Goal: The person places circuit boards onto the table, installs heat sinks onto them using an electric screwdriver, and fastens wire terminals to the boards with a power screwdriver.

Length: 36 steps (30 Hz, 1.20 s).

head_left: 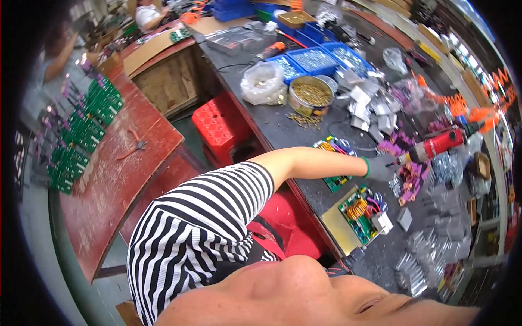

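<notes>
My left arm, in a black-and-white striped sleeve, stretches across the dark workbench (pixel 261 122). My left hand (pixel 381 168), in a grey glove with a green cuff, looks closed at the tip of a red power screwdriver (pixel 439 145). Whatever its fingers grip is too small to make out. Purple-wired parts (pixel 410 182) lie beside the hand. Nearer to me, a green circuit board (pixel 356 212) with copper coils rests on a yellowish plate (pixel 338 225). Another such board (pixel 331 182) is partly behind my forearm. My right hand is not in view.
Blue bins (pixel 312 61) of screws, a tin (pixel 311 96) of brass-coloured fasteners and a plastic bag (pixel 263 82) stand farther along. Metal blocks (pixel 361 103) and clear-wrapped parts (pixel 429 252) are scattered about. A red stool (pixel 220 122) stands by the bench; another person (pixel 149 16) sits beyond.
</notes>
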Available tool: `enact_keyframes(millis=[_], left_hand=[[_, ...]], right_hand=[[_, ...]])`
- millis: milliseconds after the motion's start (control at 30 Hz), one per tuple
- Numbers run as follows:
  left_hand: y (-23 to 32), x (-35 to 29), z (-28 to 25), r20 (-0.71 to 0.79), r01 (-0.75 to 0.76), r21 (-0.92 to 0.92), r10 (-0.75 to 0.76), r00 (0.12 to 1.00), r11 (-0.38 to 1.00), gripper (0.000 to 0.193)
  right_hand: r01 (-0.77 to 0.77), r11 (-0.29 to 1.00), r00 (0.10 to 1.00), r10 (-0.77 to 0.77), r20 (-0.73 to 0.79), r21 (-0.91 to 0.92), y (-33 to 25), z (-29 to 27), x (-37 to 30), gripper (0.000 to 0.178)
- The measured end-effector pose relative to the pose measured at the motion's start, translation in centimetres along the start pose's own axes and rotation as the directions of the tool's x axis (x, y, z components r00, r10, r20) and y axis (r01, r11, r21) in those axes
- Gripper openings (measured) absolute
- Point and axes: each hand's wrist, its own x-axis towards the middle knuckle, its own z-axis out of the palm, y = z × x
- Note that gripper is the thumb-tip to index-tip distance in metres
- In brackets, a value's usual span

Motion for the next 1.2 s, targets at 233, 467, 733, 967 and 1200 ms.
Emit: enact_keyframes(millis=[233,467,733,967,1200], left_hand=[[17.5,-12.3,-5.9,-0.008,0.250,-0.402,-0.276,0.961,0.881,0.020],[18.7,-19.8,-10.1,-0.030,0.244,-0.619,-0.333,0.942,0.746,0.028],[19.4,-21.3,-9.7,0.206,0.404,-0.645,-0.361,0.909,0.648,0.035],[20.2,-21.7,-9.5,0.226,0.467,-0.619,-0.426,0.876,0.631,0.034],[21.3,-20.1,-9.3,0.194,0.500,-0.371,-0.461,0.866,0.782,0.036]], right_hand=[[0.000,0.960,0.995,-0.029,-0.100,-0.281,-1.3,0.8,0.9,0.066],[-0.157,0.927,0.926,0.020,-0.376,-0.339,-2.0,8.5,-1.4,0.078],[-0.209,0.885,0.922,0.037,-0.384,-0.417,-0.8,8.1,-2.8,0.082],[-0.211,0.912,0.935,0.082,-0.345,-0.353,-0.9,8.3,-3.8,0.083],[-0.350,0.403,0.855,-0.232,-0.464,-0.846,-1.2,11.2,-2.9,0.076]])
